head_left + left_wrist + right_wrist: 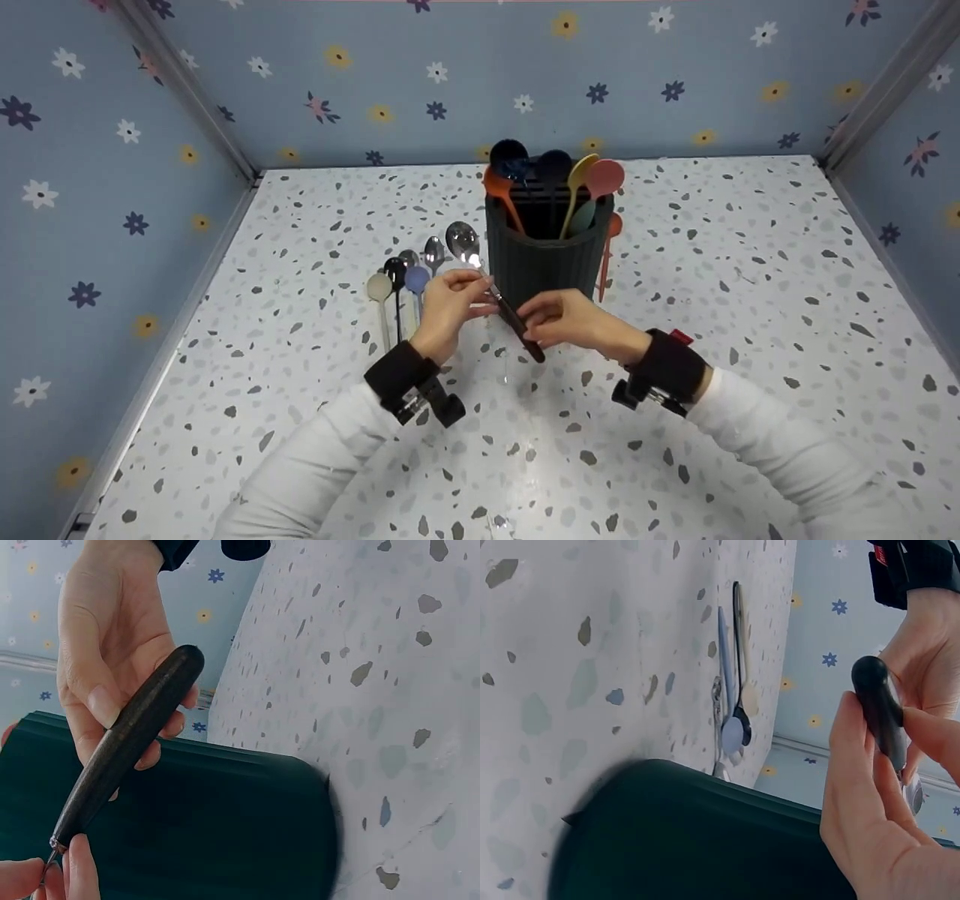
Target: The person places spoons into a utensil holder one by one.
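Both hands hold a large metal spoon (463,240) with a dark handle (127,746), in front of a dark green ribbed utensil holder (541,271). My left hand (448,304) pinches its neck just below the shiny bowl. Lower down, the thumb and fingers of my right hand (574,321) grip the handle. The spoon slants in the head view, bowl up and left, handle end down and right. In the right wrist view, the rounded handle end (870,675) points toward the camera and much of the spoon is hidden behind the fingers.
Left of the holder lie a beige spoon (379,288), a black spoon (395,271), a purple spoon (417,280) and small metal spoons (434,252). Several coloured utensils, including a pink one (605,178), stand in the holder. An orange utensil (604,262) lies beside its right side.
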`<state>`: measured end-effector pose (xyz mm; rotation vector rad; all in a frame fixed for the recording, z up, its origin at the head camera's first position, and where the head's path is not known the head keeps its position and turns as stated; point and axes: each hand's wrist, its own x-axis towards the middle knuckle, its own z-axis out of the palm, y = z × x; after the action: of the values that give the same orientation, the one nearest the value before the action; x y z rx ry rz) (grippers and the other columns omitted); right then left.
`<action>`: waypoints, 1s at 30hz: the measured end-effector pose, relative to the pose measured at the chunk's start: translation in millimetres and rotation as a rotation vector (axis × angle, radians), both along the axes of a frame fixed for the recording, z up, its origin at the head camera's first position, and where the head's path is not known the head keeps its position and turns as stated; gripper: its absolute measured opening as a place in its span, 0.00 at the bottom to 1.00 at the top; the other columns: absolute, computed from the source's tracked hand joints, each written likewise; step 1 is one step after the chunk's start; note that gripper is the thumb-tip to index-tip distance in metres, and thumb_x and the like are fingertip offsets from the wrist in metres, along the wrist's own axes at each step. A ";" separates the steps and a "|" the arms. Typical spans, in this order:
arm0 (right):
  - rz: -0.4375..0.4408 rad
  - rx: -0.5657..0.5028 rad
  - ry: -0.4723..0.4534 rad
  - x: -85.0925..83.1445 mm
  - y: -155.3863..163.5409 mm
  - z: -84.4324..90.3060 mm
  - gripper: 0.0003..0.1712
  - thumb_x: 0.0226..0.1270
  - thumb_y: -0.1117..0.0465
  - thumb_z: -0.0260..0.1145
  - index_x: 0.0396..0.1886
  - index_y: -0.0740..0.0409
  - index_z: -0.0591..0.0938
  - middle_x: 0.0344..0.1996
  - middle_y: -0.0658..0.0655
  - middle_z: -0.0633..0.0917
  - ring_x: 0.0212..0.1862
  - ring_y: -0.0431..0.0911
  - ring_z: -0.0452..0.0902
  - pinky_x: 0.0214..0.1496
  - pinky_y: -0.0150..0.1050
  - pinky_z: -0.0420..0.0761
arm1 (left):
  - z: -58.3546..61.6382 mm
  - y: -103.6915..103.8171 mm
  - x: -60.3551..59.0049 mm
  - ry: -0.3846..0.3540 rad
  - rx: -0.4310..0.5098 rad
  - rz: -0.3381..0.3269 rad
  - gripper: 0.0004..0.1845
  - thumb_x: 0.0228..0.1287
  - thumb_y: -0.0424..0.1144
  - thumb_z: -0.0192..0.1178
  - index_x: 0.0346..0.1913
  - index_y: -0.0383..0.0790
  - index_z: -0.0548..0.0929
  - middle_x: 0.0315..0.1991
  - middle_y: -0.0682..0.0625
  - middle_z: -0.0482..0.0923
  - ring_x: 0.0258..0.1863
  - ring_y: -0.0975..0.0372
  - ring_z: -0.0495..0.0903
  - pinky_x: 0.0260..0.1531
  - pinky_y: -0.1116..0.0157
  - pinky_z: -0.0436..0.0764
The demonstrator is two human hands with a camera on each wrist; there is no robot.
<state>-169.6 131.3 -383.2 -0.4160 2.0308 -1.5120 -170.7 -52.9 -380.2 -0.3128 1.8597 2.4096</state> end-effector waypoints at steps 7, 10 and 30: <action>0.003 0.025 0.037 0.8 -0.7 20.0 0.19 0.57 0.67 0.60 0.49 0.65 0.74 0.36 0.59 0.79 0.39 0.45 0.77 0.43 0.39 0.81 | 17.7 -1.2 1.3 0.040 0.004 0.022 0.05 0.55 0.24 0.57 0.35 0.27 0.73 0.26 0.43 0.76 0.19 0.61 0.78 0.26 0.65 0.83; 0.000 0.022 0.068 0.8 0.3 28.8 0.18 0.58 0.67 0.61 0.49 0.65 0.74 0.37 0.60 0.79 0.40 0.46 0.77 0.43 0.39 0.81 | 26.3 -0.7 0.0 0.063 0.004 0.018 0.05 0.55 0.25 0.57 0.35 0.27 0.74 0.27 0.43 0.76 0.20 0.61 0.78 0.26 0.65 0.83; -0.058 0.003 0.193 -8.2 6.9 79.6 0.19 0.57 0.66 0.61 0.50 0.64 0.74 0.40 0.60 0.79 0.40 0.44 0.77 0.44 0.37 0.80 | 81.7 5.2 -12.8 0.185 0.021 -0.005 0.05 0.57 0.28 0.57 0.36 0.30 0.74 0.25 0.47 0.74 0.22 0.62 0.77 0.30 0.63 0.83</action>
<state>-177.8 138.2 -303.6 -0.5231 2.2101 -1.5552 -183.5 -47.8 -298.5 -0.0858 1.9017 2.5305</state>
